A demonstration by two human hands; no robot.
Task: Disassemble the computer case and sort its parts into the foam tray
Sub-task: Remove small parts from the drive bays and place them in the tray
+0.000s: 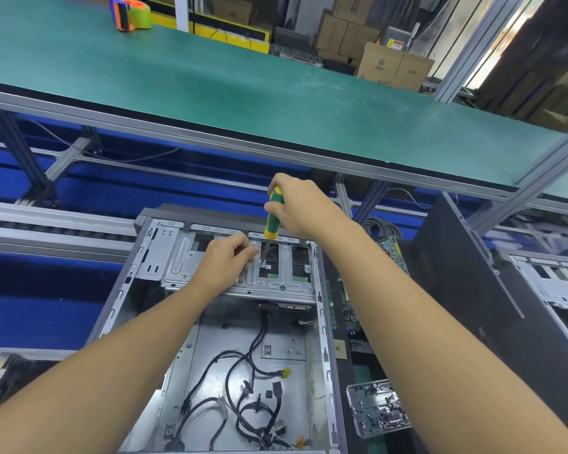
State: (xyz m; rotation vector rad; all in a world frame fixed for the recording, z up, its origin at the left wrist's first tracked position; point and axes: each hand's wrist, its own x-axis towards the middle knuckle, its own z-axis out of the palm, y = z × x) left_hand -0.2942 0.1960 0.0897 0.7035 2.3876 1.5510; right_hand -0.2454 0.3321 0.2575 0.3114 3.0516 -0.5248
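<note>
Now | right hand [304,209]: fingers wrapped round screwdriver [273,221] | left hand [223,262]: fingers curled beside shaft, hold unclear

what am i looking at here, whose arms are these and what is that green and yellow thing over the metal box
There is no machine: a person wears a camera on the head, so you look down along their two arms. The metal box is an opened computer case. The right hand grips a green and yellow screwdriver, its tip down on the drive bracket. The left hand rests on that bracket with fingers curled beside the tip; whether it pinches anything is unclear. Loose black cables lie inside the case, and a clear box of small parts sits to its right.
</note>
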